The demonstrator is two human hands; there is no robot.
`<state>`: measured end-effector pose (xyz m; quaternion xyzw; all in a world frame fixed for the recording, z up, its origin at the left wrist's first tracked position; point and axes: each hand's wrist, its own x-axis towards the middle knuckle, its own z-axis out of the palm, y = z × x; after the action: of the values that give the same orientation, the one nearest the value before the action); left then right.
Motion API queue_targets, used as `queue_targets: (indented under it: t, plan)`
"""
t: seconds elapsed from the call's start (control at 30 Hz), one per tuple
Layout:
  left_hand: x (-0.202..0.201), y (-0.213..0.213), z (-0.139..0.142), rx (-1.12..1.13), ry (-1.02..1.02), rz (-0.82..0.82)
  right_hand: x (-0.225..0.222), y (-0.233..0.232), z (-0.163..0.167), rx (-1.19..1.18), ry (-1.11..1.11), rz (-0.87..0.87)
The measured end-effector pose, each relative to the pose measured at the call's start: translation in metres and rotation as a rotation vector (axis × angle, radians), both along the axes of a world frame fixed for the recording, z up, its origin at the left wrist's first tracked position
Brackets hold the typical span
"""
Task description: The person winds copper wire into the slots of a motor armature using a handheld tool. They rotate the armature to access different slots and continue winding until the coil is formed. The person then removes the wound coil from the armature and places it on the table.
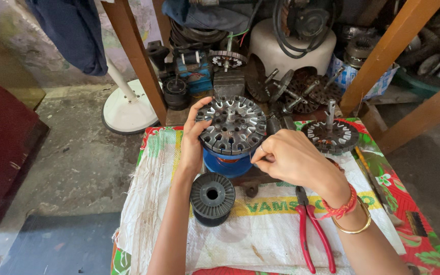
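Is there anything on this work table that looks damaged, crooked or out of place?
Nothing is clearly damaged. The left hand steadies the slotted stator core, which sits level on its blue stand; the right hand pinches at its edge. The red pliers and black spool lie on the sack cover, whose left edge is frayed.

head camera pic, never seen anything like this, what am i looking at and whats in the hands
The one picture comes from a camera on a person's head, looking down at their two bare hands over a small table covered with a white woven sack. The left hand steadies a round slotted metal core, which sits on a blue stand. The right hand pinches something thin at the core's edge; it is too fine to make out. On the sack lie a dark spool and red-handled pliers. A second slotted core sits further back.
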<state>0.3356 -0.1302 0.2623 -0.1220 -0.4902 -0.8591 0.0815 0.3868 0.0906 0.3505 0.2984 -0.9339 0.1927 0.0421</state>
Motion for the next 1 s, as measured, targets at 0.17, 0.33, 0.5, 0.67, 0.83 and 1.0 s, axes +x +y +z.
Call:
queue_targets:
  t: [0.17,0.33,0.5,0.67,0.83,1.0]
  plan:
    - [0.002,0.001,0.001,0.005,-0.016,-0.002,-0.01,0.014,-0.008,0.03,0.049,-0.032]
    - [0.003,0.001,0.003,0.003,-0.014,-0.001,-0.018,0.03,-0.004,0.057,0.119,-0.184]
    - [0.005,0.0,0.003,0.011,-0.041,-0.005,-0.016,0.04,0.009,-0.036,0.109,-0.284]
    - [0.005,0.0,0.003,-0.006,-0.024,0.006,-0.009,0.042,0.016,-0.187,0.045,-0.324]
    - [0.006,-0.001,0.002,0.013,-0.022,-0.007,-0.005,0.041,0.015,-0.318,0.073,-0.205]
    - [0.005,-0.001,0.001,0.025,-0.021,-0.022,-0.005,0.042,0.013,-0.481,0.181,-0.207]
